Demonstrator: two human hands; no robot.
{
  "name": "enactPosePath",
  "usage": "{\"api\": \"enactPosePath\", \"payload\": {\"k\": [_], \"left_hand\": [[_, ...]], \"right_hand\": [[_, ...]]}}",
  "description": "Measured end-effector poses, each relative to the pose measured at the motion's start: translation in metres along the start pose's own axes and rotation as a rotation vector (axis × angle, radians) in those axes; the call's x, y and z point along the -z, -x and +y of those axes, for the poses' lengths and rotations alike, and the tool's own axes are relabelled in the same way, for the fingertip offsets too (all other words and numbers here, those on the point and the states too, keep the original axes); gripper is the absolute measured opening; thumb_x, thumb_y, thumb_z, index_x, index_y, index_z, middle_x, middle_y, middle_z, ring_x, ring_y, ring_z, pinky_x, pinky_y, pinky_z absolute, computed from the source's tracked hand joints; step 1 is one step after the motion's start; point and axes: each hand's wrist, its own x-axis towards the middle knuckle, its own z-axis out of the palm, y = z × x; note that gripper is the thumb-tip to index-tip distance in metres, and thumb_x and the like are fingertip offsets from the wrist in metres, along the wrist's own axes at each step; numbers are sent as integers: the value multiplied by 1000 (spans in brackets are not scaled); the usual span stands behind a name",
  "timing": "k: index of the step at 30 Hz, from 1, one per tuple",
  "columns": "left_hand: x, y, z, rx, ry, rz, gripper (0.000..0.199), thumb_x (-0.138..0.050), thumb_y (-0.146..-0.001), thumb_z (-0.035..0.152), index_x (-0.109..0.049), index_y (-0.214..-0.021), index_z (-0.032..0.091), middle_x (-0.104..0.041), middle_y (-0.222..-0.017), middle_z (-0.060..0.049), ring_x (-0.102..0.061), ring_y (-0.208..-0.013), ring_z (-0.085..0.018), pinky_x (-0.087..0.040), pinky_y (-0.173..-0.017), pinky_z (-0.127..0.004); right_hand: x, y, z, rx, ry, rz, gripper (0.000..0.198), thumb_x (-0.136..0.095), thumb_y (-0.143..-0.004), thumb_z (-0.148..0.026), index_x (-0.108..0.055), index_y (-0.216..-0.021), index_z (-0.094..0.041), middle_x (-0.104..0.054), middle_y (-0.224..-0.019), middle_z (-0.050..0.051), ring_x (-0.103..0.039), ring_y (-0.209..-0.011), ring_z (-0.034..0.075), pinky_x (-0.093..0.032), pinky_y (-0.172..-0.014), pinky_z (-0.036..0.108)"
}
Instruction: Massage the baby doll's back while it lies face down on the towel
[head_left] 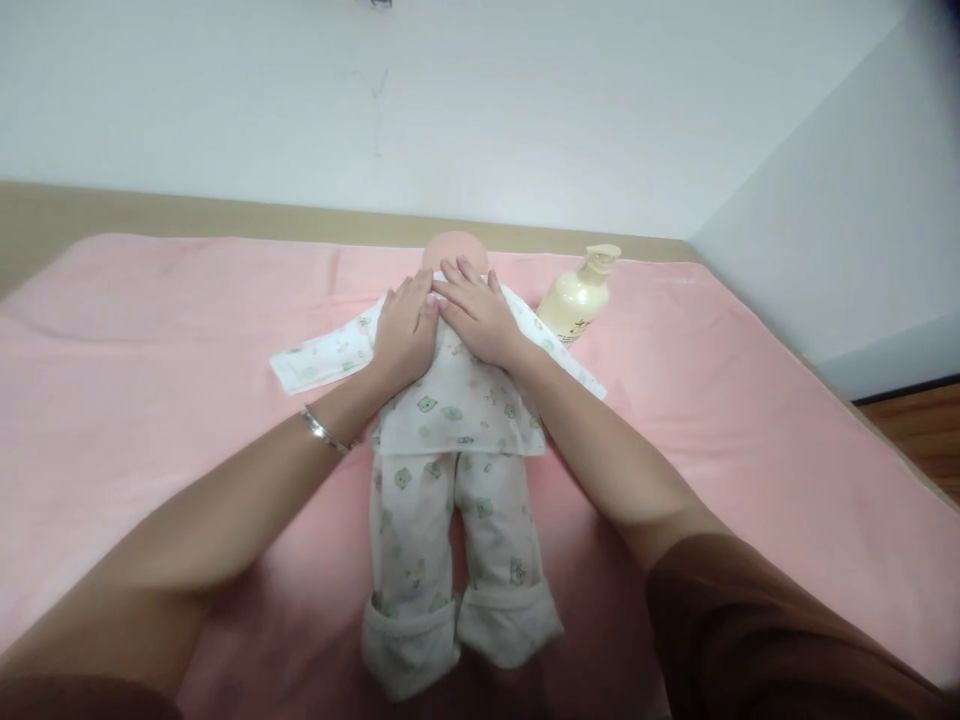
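A baby doll lies on the pink cloth, its bald head [454, 250] at the far end. It wears a white long-sleeved top [461, 415] with small green prints and matching trousers [416, 530] whose cuffs are rolled up. My left hand [409, 325] rests flat on the upper left of the top, fingers stretched out. Beside it my right hand [480, 315] lies flat on the upper right of the top, its fingertips near the head. The two hands touch or nearly touch at the middle. The doll's face and neck are hidden.
A pale yellow pump bottle [577, 300] leans behind the doll's right-hand sleeve. The pink cloth [187, 380] covers a tan surface [225, 215] that meets a white wall [480, 110]. Brown wooden flooring [915, 430] shows past the right edge.
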Motion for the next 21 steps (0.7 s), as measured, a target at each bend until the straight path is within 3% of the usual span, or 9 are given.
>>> {"api": "enactPosePath", "payload": {"k": [5,12,18,21], "left_hand": [[1,3,-8,33,-70,-15,73,-19,-105,59,-44,-156,14,-38,-168,-16,-29,-161,-30,-17,-136,-54],[3,3,0,55,-107,-23,65,-25,-104,48,-48,-153,12,-42,-166,-16,-33,-160,-31,-21,-135,-55],[2,2,-4,33,-82,4,62,-28,-102,47,-54,-149,15,-50,-162,-14,-38,-157,-30,-24,-135,-53],[2,1,-5,53,-75,4,62,-30,-101,46,-54,-149,14,-49,-162,-14,-39,-157,-31,-23,-135,-54]], "right_hand": [[2,4,6,4,28,-27,51,-31,-108,-39,-50,-154,-25,-26,-174,5,-14,-166,25,1,-132,67],[3,14,21,-20,76,19,57,-31,-107,-46,-41,-159,-25,-21,-175,5,-12,-166,28,0,-132,68],[3,15,12,-162,65,22,64,-33,-105,-45,-34,-163,-18,-17,-176,11,-13,-165,31,-4,-133,65],[-2,19,1,-248,35,85,66,-36,-103,-44,-36,-161,-14,-23,-174,16,-18,-164,34,-7,-133,66]]}}
